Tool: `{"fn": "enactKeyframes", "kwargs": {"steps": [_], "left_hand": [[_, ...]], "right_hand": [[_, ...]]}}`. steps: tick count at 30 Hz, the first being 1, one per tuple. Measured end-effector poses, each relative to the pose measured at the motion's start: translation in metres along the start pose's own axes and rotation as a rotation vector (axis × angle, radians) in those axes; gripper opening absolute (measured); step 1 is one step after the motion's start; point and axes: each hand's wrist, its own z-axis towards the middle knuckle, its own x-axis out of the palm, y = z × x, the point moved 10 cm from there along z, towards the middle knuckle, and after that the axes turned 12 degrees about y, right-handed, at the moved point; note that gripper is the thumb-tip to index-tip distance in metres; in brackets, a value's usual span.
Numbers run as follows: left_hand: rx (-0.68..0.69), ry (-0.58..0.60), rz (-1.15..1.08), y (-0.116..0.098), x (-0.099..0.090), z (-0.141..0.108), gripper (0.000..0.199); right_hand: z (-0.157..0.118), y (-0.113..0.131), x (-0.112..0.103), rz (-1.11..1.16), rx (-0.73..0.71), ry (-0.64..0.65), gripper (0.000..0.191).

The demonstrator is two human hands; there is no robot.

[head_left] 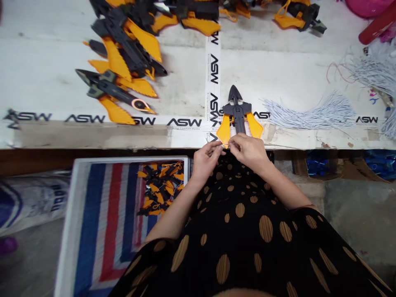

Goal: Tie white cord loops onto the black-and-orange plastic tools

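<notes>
Surface: a white work table (278, 74) runs across the view, its seams covered with printed ASW and MSV tape (213, 70).

Room: a concrete floor (355, 214) lies below the table edge, with a woven white sack (31, 202) at far left. A pink basin (368, 6) and a red tube (379, 24) sit at the top right corner.

Thing in hand: a black plastic toy with two orange fins (238, 113) lies on the table at its near edge, just right of the vertical tape.

Direction: its long axis runs straight away from the person, with the black arrowhead tip pointing to the far side of the table.

Grip: the left hand (206, 163) and right hand (249, 152) meet at the toy's near end, fingertips (233, 146) pressed close together. Whatever they pinch is too small to tell.

Nearby: a spread bundle of thin white cords (309, 111) lies to the right, and a heap of similar black-and-orange toys (123, 53) lies to the left.

Container: a tray lined with blue, red and white striped tarpaulin (74, 206) sits on the floor to the left, holding a pile of small black-and-orange pieces (159, 187).

Person: a black dress with tan ovals (238, 231) fills the lower view.
</notes>
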Motion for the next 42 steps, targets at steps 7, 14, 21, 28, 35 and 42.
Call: {"fn": "enactKeyframes", "kwargs": {"steps": [7,14,21,28,35,42], "left_hand": [[0.006,0.023,0.016,0.0,0.002,0.0,0.043],[0.057,-0.017,0.242,-0.005,0.001,0.0,0.036],[0.193,-0.01,0.526,-0.033,-0.006,-0.006,0.021],[0.102,-0.029,-0.102,-0.019,-0.069,-0.025,0.025],[0.056,0.231,-0.324,-0.028,-0.017,-0.032,0.032],[0.352,-0.029,0.026,-0.065,-0.015,-0.026,0.013]], "right_hand": [[0.004,0.005,0.007,-0.1,-0.001,0.043,0.025],[0.001,0.011,0.009,-0.096,-0.086,0.025,0.028],[-0.003,0.01,0.01,-0.124,-0.07,0.029,0.029],[-0.008,-0.003,0.008,-0.091,-0.091,-0.019,0.026],[-0.016,0.027,0.01,0.434,-0.335,-0.057,0.03],[-0.009,0.005,0.047,1.272,-0.093,-0.1,0.036]]}}
